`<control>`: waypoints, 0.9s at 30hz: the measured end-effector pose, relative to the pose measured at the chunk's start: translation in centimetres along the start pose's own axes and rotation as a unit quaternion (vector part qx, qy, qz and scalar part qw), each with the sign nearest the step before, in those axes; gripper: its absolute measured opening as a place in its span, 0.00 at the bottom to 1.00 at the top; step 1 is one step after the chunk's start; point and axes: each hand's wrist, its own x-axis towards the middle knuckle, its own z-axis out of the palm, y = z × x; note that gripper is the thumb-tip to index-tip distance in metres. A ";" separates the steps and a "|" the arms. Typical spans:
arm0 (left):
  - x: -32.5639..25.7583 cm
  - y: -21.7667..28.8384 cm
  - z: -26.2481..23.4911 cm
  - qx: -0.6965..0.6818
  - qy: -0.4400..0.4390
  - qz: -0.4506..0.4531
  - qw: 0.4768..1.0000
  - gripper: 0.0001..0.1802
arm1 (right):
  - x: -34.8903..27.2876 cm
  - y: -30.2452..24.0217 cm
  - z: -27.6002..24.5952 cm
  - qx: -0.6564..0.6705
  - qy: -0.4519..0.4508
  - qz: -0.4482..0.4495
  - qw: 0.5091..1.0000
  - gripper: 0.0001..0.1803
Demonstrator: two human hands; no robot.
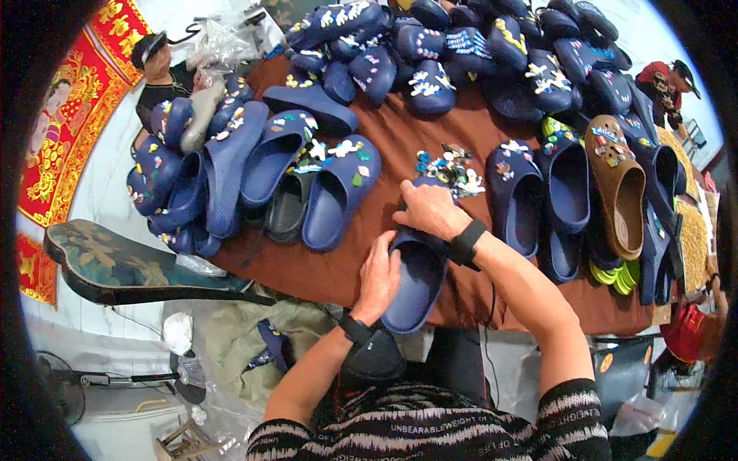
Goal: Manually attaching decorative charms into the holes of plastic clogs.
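Note:
A dark blue clog (415, 288) lies at the near edge of the brown cloth, its heel toward me. My left hand (379, 275) is closed on the clog's left side, thumb near its opening. Over the toe rests my right hand (434, 211), fingers bent and pressed together; whatever they pinch is hidden. Just beyond that hand is a small heap of loose shoe charms (453, 169), white, black and blue. A finished-looking blue clog with charms (342, 192) lies to the left, and another decorated blue clog (515, 196) to the right.
Many decorated blue clogs (430, 88) crowd the far side of the brown cloth (377, 123). At right stands a brown clog (615, 184) beside lime-green ones. A dark padded board (138, 261) juts out at left. People sit at far left (157, 77) and far right (669, 92).

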 end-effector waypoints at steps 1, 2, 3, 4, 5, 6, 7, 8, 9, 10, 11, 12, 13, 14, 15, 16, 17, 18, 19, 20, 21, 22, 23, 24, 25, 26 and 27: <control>-0.1 0.1 0.1 -0.010 -0.005 -0.012 1.000 0.20 | 0.1 0.0 0.3 -0.018 0.021 -0.005 1.000 0.21; 0.1 0.0 -0.1 -0.007 -0.002 -0.009 1.000 0.20 | 0.4 0.0 0.7 -0.036 0.042 -0.009 0.998 0.16; 0.0 0.0 -0.2 -0.010 -0.005 -0.012 1.000 0.20 | 0.4 -0.5 0.9 -0.036 0.042 -0.013 0.998 0.16; -0.1 -0.1 -0.3 -0.013 -0.009 -0.016 1.000 0.20 | 0.5 -1.0 1.2 -0.055 0.040 -0.004 0.998 0.13; -0.1 -0.2 -0.3 -0.013 -0.010 -0.019 1.000 0.20 | 0.6 -1.3 1.4 -0.074 0.038 0.006 0.996 0.11; 0.0 -0.1 -0.3 -0.014 -0.010 -0.018 1.000 0.20 | 0.8 -1.0 1.8 -0.076 0.038 0.006 0.996 0.11; 0.1 0.0 -0.3 -0.016 -0.009 -0.010 1.000 0.20 | 1.0 -0.6 2.2 -0.093 0.062 0.007 0.994 0.10; 0.1 0.1 -0.2 -0.017 -0.009 -0.003 1.000 0.20 | 1.0 0.0 2.7 -0.110 0.086 0.009 0.990 0.09; 0.1 0.0 -0.3 -0.018 -0.007 -0.006 1.000 0.20 | 0.9 0.0 2.5 -0.110 0.084 0.007 0.990 0.09; 0.2 -0.1 -0.3 -0.014 -0.004 -0.007 1.000 0.20 | 0.7 0.2 2.4 -0.103 0.087 -0.008 0.991 0.10; 0.1 -0.2 -0.3 -0.010 -0.002 -0.008 1.000 0.21 | 0.5 0.2 2.3 -0.096 0.090 -0.023 0.991 0.10; 0.1 -0.3 -0.3 -0.011 0.000 -0.011 1.000 0.21 | 0.2 -0.2 1.8 -0.096 0.088 -0.025 0.991 0.10; 0.1 -0.5 -0.4 -0.006 0.002 -0.006 1.000 0.21 | 0.0 -0.8 1.0 -0.073 0.065 -0.022 0.995 0.09; 0.0 -0.7 -0.4 -0.001 0.005 -0.002 1.000 0.21 | -0.1 -1.3 0.6 -0.048 0.043 -0.019 0.998 0.09; 0.0 -0.6 -0.4 -0.001 0.006 -0.002 1.000 0.21 | -0.1 -1.3 0.6 -0.049 0.043 -0.020 0.998 0.09; 0.0 -0.5 -0.3 -0.004 0.002 -0.006 1.000 0.21 | -0.1 -1.1 0.6 -0.056 0.046 -0.019 0.997 0.09; 0.0 -0.4 -0.2 -0.006 -0.002 -0.011 1.000 0.21 | -0.1 -1.1 0.8 -0.063 0.049 -0.018 0.997 0.08; -0.1 -0.4 -0.1 -0.006 -0.001 -0.013 1.000 0.21 | 0.0 -1.0 1.2 -0.062 0.048 -0.020 0.997 0.08; 0.0 -0.5 -0.1 -0.006 0.000 0.001 1.000 0.21 | 0.2 -0.9 1.6 -0.080 0.050 -0.014 0.995 0.08; 0.0 -0.5 0.0 -0.007 0.001 0.015 1.000 0.21 | 0.3 -0.7 2.1 -0.097 0.051 -0.008 0.994 0.08; 0.0 -0.4 -0.1 -0.008 -0.001 0.011 1.000 0.21 | 0.3 -0.7 2.2 -0.095 0.047 -0.008 0.994 0.08; -0.1 -0.2 -0.2 -0.009 -0.004 0.001 1.000 0.21 | 0.4 -0.7 2.4 -0.103 0.060 -0.020 0.993 0.07; 0.0 -0.1 -0.2 -0.012 -0.007 -0.008 1.000 0.21 | 0.4 -0.6 2.5 -0.111 0.072 -0.031 0.991 0.07; 0.0 -0.2 -0.2 -0.013 -0.010 -0.012 1.000 0.21 | 0.5 -0.6 2.7 -0.110 0.067 -0.030 0.991 0.07; 0.0 -0.4 -0.2 -0.013 -0.001 -0.004 1.000 0.21 | 0.6 -0.5 2.9 -0.116 0.081 -0.045 0.989 0.06; 0.1 -0.6 -0.2 -0.014 0.007 0.005 1.000 0.20 | 0.6 -0.4 3.0 -0.123 0.095 -0.061 0.986 0.05; 0.2 -0.6 -0.3 -0.022 0.002 -0.004 1.000 0.20 | 0.5 -0.2 2.8 -0.107 0.106 -0.041 0.988 0.05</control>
